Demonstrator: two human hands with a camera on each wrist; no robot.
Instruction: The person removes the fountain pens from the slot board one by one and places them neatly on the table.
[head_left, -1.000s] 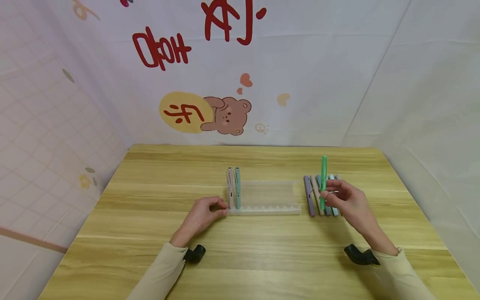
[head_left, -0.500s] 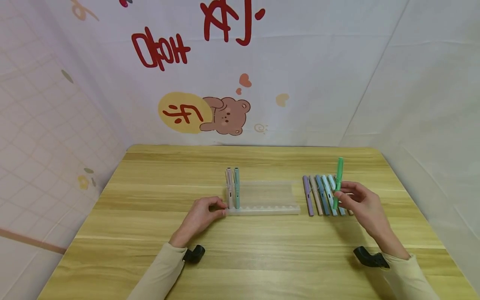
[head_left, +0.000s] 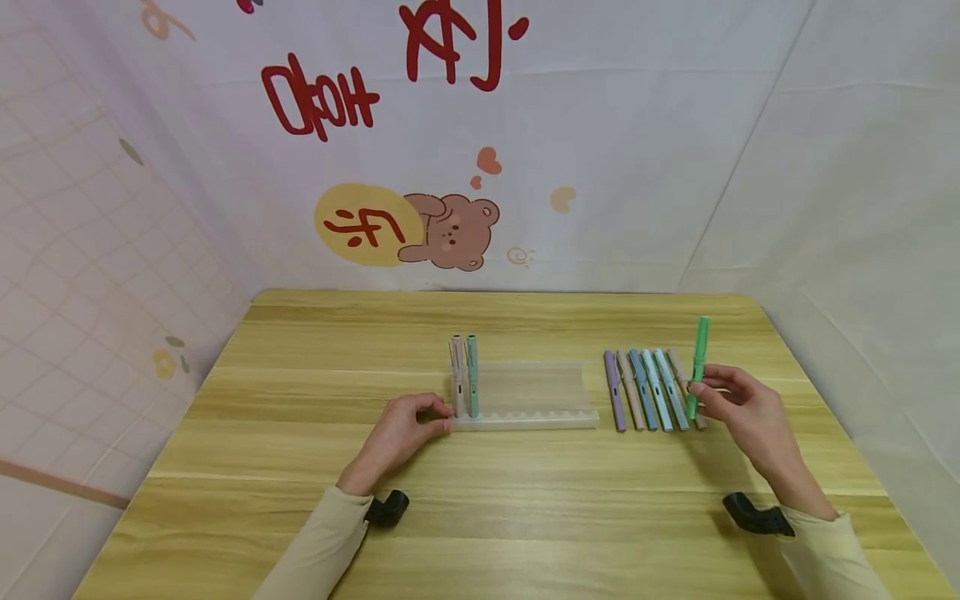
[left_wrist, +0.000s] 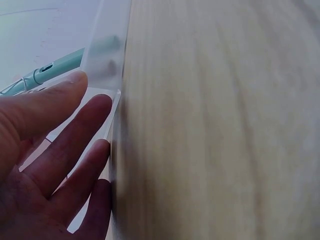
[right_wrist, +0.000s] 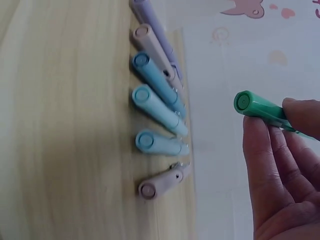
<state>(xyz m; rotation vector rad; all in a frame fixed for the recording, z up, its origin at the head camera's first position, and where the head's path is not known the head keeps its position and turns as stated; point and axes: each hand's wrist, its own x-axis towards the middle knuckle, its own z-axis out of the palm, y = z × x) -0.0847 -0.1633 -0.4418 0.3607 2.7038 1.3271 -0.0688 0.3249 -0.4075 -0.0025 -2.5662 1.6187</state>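
My right hand (head_left: 753,421) pinches a green pen (head_left: 701,346) near its lower end, thumb against fingertips, and holds it upright above the right end of a row of pens. In the right wrist view the round end of the green pen (right_wrist: 244,102) faces the camera. My left hand (head_left: 405,433) holds the left end of a clear pen stand (head_left: 532,422) between thumb and fingers. A pale pink pen (head_left: 458,379) and a teal pen (head_left: 472,379) stand side by side in its leftmost slots. The left wrist view shows the thumb (left_wrist: 70,95) over the stand's corner.
Several capped pens lie side by side on the wooden table (head_left: 510,508), from a purple pen (head_left: 615,392) through a blue pen (head_left: 643,392) to a pinkish pen (right_wrist: 162,183) beneath the right hand. White printed cloth (head_left: 637,125) rises behind the table.
My right hand has moved to the right with the green pen, from over the row's middle to its right end, uncovering more pens. The left hand stays at the stand.
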